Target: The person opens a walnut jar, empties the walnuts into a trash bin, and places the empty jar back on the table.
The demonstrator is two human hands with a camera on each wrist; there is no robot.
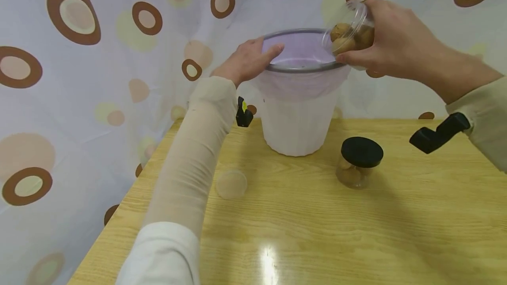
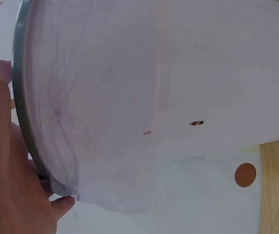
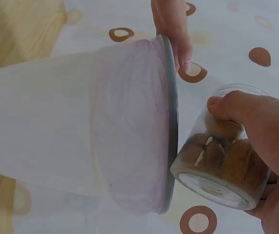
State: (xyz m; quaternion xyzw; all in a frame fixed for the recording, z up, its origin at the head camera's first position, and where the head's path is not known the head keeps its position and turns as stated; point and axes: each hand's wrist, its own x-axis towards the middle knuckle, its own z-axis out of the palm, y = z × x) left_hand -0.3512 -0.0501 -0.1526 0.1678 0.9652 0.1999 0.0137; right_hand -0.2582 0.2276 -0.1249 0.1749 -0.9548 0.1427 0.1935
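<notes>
The right hand holds a clear jar, fingers clamped on its sides, tilted with the mouth turned left over the right part of the rim of a white bin. The left hand is at the rim's left side, fingers clamped on it, thumb over the opening. A lilac liner folds down outside the rim. The head view alone shows the bin's interior, a second jar upright under a black lid to the right on the table, and a clear disc lying to the left. The right wrist view adds the tilted jar's base, with several brown lumps inside; whether jar and rim touch cannot be determined. The left wrist view excludes the tilted jar but resolves two small dark marks on the bin wall, the fainter one within the liner-covered area, and a fingertip at the rim's outer edge.
</notes>
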